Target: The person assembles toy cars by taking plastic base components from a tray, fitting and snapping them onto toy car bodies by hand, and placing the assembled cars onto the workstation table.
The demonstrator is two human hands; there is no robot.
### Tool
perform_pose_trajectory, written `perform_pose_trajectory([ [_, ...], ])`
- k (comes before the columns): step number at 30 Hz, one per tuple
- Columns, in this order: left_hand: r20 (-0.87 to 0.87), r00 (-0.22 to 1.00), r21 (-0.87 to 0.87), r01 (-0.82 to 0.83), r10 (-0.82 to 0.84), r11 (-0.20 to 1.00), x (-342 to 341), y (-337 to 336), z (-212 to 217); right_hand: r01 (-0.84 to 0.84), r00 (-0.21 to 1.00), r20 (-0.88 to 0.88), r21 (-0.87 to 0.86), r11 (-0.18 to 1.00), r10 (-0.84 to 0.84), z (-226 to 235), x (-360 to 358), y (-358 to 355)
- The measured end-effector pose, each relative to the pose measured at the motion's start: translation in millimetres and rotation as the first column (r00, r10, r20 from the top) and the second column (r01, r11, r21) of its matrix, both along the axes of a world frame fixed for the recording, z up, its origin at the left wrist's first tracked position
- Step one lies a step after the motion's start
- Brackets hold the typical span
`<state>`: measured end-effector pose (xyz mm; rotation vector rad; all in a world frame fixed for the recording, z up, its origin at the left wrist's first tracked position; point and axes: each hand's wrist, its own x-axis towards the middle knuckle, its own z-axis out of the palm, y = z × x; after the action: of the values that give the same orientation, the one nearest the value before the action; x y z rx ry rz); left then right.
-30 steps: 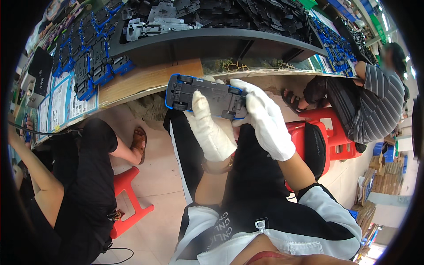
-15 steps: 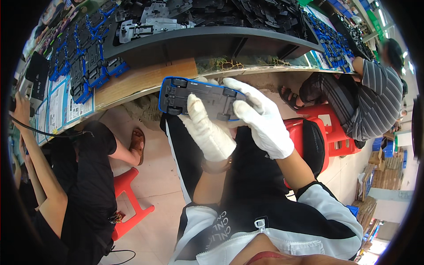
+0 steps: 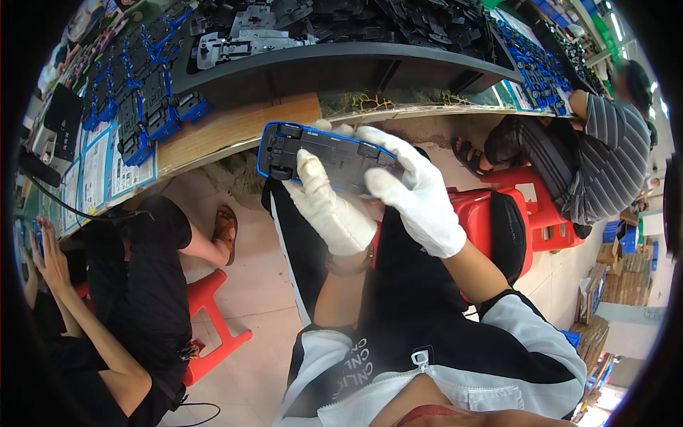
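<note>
A blue toy car (image 3: 341, 156) is held in front of me above my lap, its black underside with wheels turned up toward me. In a white glove, my left hand (image 3: 330, 206) grips its near long side, thumb lying over the chassis and fingers hidden beneath. My right hand (image 3: 421, 199), gloved too, closes round the car's right end, with the thumb at the near right corner and the fingers over the far side. That thumb covers the near right wheel.
A black bin (image 3: 341, 67) full of dark plastic parts stands on the table edge ahead. Rows of blue-and-black toy cars (image 3: 146, 107) lie at its left, more (image 3: 530, 71) at its right. Co-workers sit on both sides. Red stools (image 3: 210, 313) stand nearby.
My right thumb has slid left over the near right wheel, and the car has tilted slightly. The left co-worker's hand has moved down from the cable to a small blue item.
</note>
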<state>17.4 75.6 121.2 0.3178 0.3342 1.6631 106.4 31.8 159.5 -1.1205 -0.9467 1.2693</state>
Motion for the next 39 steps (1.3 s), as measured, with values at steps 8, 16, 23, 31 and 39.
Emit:
perform_pose_trajectory([
  [8,-0.102,0.992,0.008,-0.07,0.07,0.998,1,-2,1,0.072,0.996,0.037,0.079,0.994,-0.075,-7,-2,-7],
  [16,-0.198,0.98,-0.02,-0.042,0.038,0.999,-16,12,-8,0.028,0.993,0.108,0.07,0.997,-0.036,-17,0,-12],
  [23,-0.176,0.984,-0.057,0.02,-0.03,0.998,-18,9,-9,0.089,0.996,-0.005,0.015,0.996,-0.089,-16,-9,-11],
  [31,-0.236,0.972,-0.134,-0.029,-0.003,0.99,-28,-8,-9,0.037,0.989,0.14,0.06,0.997,-0.045,-27,-15,-19],
  [39,-0.204,0.978,-0.183,0.006,-0.044,0.983,-25,-12,-8,-0.009,1.0,0.029,0.008,1.0,0.009,-30,-17,-18],
])
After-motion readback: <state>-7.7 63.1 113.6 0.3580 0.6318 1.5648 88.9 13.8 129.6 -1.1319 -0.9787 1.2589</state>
